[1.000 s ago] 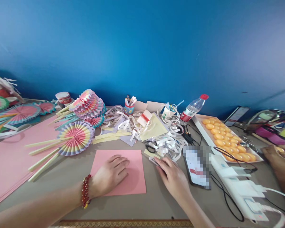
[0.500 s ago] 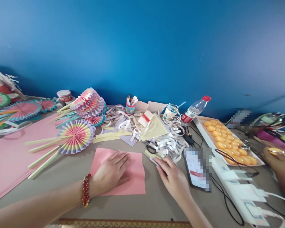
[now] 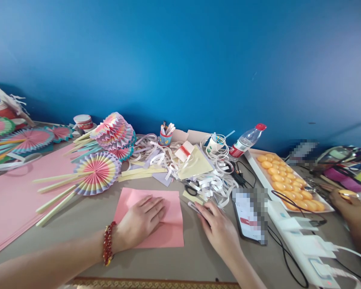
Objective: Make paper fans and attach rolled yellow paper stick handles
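Note:
My left hand (image 3: 144,220) lies flat with its fingers stretched out on a pink sheet of paper (image 3: 171,235), which has a horizontal crease. It covers the middle and lower left of the sheet. To the right of the sheet, my right hand (image 3: 221,228) is closed round a slim pale grey tool (image 3: 193,207); its rounded end points up and left, and its exact kind is unclear. Just beyond that hand lie a pale yellow paper strip (image 3: 192,198) and scissors (image 3: 190,188) with black handles. A phone (image 3: 249,218) rests to its right.
Folded paper fans (image 3: 96,173) and large pink sheets (image 3: 15,204) lie on the left. White paper strips (image 3: 213,186), a pen cup (image 3: 165,139) and a bottle (image 3: 246,140) stand behind. On the right are a power strip (image 3: 303,245), a box of orange pieces (image 3: 281,176) and another person's hand (image 3: 350,206).
My right hand has shifted slightly, and more of the pale tool's end shows. The fingers of my left hand have settled a little on the pink paper.

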A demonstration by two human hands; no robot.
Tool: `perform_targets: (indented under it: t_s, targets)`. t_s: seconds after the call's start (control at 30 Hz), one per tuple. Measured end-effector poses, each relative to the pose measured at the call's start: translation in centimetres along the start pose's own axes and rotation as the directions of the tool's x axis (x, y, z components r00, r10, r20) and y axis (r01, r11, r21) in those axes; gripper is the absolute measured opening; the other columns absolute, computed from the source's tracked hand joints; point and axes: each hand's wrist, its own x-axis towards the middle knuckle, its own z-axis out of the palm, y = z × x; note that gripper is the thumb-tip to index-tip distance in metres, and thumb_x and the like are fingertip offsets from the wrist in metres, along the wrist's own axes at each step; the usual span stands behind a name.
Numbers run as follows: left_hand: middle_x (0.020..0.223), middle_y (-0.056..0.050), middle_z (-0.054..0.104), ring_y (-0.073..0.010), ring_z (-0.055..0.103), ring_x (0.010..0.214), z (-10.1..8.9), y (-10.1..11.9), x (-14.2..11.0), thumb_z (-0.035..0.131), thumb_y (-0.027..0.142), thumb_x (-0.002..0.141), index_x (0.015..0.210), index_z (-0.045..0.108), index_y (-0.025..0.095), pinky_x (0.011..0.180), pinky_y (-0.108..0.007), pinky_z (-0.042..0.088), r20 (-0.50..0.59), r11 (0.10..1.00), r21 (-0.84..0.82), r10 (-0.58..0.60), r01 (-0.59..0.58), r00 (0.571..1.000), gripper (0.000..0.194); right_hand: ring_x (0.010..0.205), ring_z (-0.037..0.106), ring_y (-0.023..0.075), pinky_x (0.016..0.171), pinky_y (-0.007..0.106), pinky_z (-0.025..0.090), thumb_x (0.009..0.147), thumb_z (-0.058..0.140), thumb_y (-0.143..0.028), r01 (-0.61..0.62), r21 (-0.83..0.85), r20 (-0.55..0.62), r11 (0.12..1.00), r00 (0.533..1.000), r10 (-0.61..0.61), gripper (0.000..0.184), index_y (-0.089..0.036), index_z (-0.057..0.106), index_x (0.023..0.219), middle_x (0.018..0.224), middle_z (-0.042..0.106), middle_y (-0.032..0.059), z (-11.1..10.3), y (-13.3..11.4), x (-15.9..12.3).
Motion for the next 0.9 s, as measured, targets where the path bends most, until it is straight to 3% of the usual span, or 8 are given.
perform_targets:
  t_s: [0.33,0.53,0.67,0.8,0.9]
  targets:
    - [0.138,-0.009,0.062,-0.0247,0.060,0.119,-1.3,-0.3,0.3,0.047,0.013,0.097,0.122,0.064,0.015,0.104,-0.043,0.047,-0.045,0.999,0.009,0.046,-0.045,0.998,0.031,0.077,0.067,0.0191,0.064,0.028,0.052,0.100,0.040,-0.022,0.007,0.037,0.056,0.999,0.998,-0.010,0.033,-0.024,0.065,0.121,0.094,0.063,0.0070,-0.9,-0.1,-2.0]
    - [0.140,-0.012,0.060,-0.0251,0.057,0.124,-0.8,-0.6,0.5,0.049,0.015,0.097,0.129,0.061,0.016,0.108,-0.045,0.044,0.070,0.998,-0.064,-0.008,0.013,0.998,0.034,0.076,0.066,0.0168,0.066,0.025,0.052,0.099,0.039,-0.019,0.069,0.094,0.140,0.993,0.987,-0.082,0.036,-0.026,0.066,0.123,0.094,0.064,0.0064,-2.1,-0.6,-2.9]
    - [0.140,-0.011,0.059,-0.0266,0.054,0.128,-1.3,-1.1,0.9,0.048,0.027,0.099,0.132,0.060,0.016,0.111,-0.046,0.040,0.136,0.980,-0.190,-0.030,0.056,0.990,0.036,0.077,0.067,0.0163,0.065,0.024,0.052,0.100,0.040,-0.019,0.091,0.119,0.151,0.989,0.983,-0.108,0.036,-0.026,0.067,0.123,0.094,0.065,0.0064,-2.8,-0.9,-3.3]
    - [0.157,-0.011,0.040,-0.0279,0.036,0.145,-2.5,-0.9,1.1,0.047,0.047,0.099,0.151,0.039,0.022,0.121,-0.051,0.020,0.248,0.951,-0.306,0.130,-0.050,0.960,0.058,0.076,0.066,0.0155,0.067,0.024,0.052,0.100,0.039,-0.019,0.100,0.125,0.188,0.987,0.974,-0.122,0.037,-0.027,0.066,0.124,0.095,0.064,0.0059,-3.1,-0.9,-3.8]
    - [0.160,-0.010,0.033,-0.0269,0.027,0.149,-2.7,-0.3,0.8,0.041,0.054,0.100,0.154,0.033,0.025,0.123,-0.053,0.010,0.254,0.916,-0.363,0.275,-0.172,0.927,0.062,0.075,0.066,0.0150,0.066,0.023,0.051,0.100,0.040,-0.021,0.119,0.119,0.187,0.986,0.972,-0.140,0.036,-0.027,0.066,0.124,0.094,0.065,0.0055,-3.1,-0.9,-3.9]
